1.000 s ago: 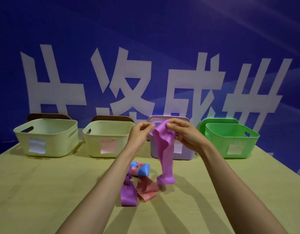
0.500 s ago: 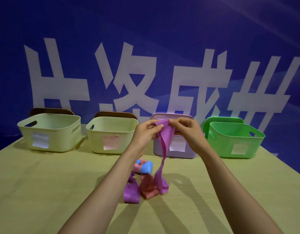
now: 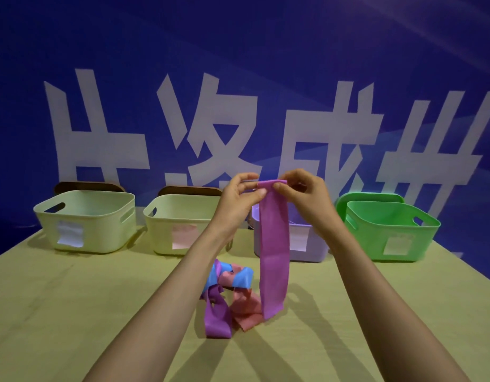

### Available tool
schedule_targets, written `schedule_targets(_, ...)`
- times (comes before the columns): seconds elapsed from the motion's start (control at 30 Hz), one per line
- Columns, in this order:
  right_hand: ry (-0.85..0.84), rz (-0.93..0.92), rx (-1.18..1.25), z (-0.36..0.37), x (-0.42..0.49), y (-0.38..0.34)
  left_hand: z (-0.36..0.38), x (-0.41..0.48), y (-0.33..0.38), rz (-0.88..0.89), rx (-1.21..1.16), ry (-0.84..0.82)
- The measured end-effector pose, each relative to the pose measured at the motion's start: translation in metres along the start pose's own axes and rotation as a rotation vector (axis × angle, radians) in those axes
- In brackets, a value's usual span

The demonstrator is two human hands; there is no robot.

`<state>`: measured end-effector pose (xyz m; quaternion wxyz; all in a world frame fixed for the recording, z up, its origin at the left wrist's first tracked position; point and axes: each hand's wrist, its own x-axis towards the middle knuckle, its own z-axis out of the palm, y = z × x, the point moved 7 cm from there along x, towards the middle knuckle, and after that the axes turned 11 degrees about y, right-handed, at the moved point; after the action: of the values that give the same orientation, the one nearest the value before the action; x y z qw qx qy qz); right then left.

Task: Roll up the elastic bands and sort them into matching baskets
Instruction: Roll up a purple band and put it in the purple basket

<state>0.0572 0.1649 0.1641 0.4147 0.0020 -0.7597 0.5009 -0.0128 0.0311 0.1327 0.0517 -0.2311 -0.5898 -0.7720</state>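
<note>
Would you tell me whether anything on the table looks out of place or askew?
Only the loose heap of blue, pink and purple elastic bands on the pale wooden table: they lie crossed over one another, unrolled.

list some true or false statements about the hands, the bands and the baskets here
1. Both the left hand and the right hand pinch the top edge of the held purple band. True.
2. The held purple band is rolled into a tight coil. False: it hangs flat, with only its top edge turned over.
3. The green basket stands at the right end of the row. True.
4. The pile on the table holds only purple bands. False: a blue band, a pink band and a second purple band lie there.
5. The lilac basket stands at the far left. False: a cream basket does.
</note>
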Motion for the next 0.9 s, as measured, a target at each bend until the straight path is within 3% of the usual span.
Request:
schedule_targets(0.1, 0.021, 0.021, 0.043, 0.001, 0.01, -0.007, -0.006, -0.003, 0.002, 0.146, 0.1, 0.174)
schedule_targets(0.17, -0.023, 0.045, 0.071, 0.005, 0.013, -0.009, 0.001, -0.006, -0.001, 0.175, 0.112, 0.098)
schedule_targets(0.23, -0.065, 0.057, 0.076, 0.008, 0.017, -0.008, 0.009, -0.007, -0.007, 0.127, 0.123, 0.016)
schedule_targets(0.47, -0.325, -0.027, 0.006, 0.016, 0.024, -0.01, 0.008, 0.009, -0.016, -0.088, -0.099, -0.024)
schedule_targets(0.57, -0.279, -0.072, -0.1, 0.018, 0.028, -0.007, 0.006, 0.013, -0.021, -0.15, -0.076, -0.061)
schedule_targets(0.77, -0.248, -0.139, -0.389, 0.018, 0.024, 0.004, 0.003, 0.008, -0.025, -0.078, 0.042, -0.065)
schedule_targets(0.9, -0.134, -0.08, -0.313, 0.016, 0.022, 0.006, 0.007, -0.004, -0.041, -0.103, 0.084, -0.15)
